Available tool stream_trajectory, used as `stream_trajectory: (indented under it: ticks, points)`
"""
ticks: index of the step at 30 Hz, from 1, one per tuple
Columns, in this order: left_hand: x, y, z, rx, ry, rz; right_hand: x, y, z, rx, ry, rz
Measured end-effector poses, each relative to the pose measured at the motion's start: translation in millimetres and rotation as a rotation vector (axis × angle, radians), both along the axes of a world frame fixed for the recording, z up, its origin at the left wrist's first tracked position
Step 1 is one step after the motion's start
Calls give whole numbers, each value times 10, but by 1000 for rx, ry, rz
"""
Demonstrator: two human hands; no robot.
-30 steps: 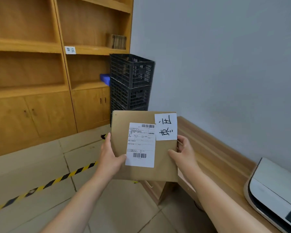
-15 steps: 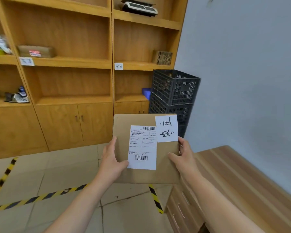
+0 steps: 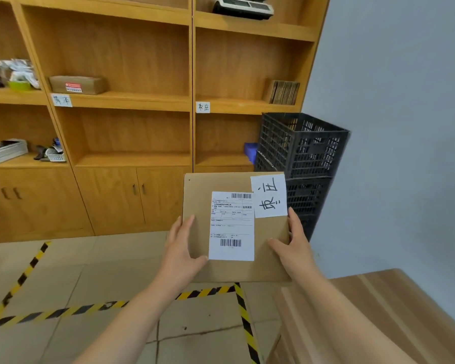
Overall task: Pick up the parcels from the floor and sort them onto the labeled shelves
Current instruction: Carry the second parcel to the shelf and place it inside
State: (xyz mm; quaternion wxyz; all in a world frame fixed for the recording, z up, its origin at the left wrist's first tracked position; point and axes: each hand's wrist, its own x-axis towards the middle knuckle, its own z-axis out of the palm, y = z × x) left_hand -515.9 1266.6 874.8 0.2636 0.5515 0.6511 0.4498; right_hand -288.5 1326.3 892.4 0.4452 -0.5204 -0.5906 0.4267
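Both hands grip one flat brown parcel (image 3: 268, 237) held up in the air in front of the person. The left hand (image 3: 180, 249) clasps its left edge, thumb lying across the front face toward the printed shipping label (image 3: 231, 225). The right hand (image 3: 294, 248) clasps the right edge, thumb on the front near the lower right, fingers running up the side. A white handwritten slip (image 3: 268, 195) is stuck at the parcel's top right corner, overlapping the shipping label's upper right.

Behind the parcel stands a wooden shelf unit (image 3: 132, 103) with cupboard doors below. A small handwritten tag (image 3: 202, 107) sits on the front edge of the right bay's middle shelf, and another tag (image 3: 61, 100) on the front edge of the middle bay's shelf, just below a brown box (image 3: 76, 84) lying at that shelf's left end. Stacked black crates (image 3: 300, 151) stand at the unit's right end, against the grey wall. Yellow-and-black tape (image 3: 63, 310) runs across the tiled floor beneath the arms. A wooden desk (image 3: 378, 311) fills the lower right corner.
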Motion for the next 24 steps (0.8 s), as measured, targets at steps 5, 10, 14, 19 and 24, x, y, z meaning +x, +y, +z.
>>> stream_trajectory:
  ticks: [5,10,14,19,24]
  points:
    - [-120,391,-127,-59,5,43,-171,464,-165,-15,-29,24]
    - [-373,928,-239,-69,-11,54,-452,954,-186,-26,-61,25]
    - [-703,1491,-212,-29,7,24,-749,1476,-122,12,-89,14]
    - [-1214,2217,-104,32,91,-11,-1262,2223,-38,50,-73,11]
    - [-1686,2889,-80,54,175,-35,-1690,2844,-102,43,-31,-6]
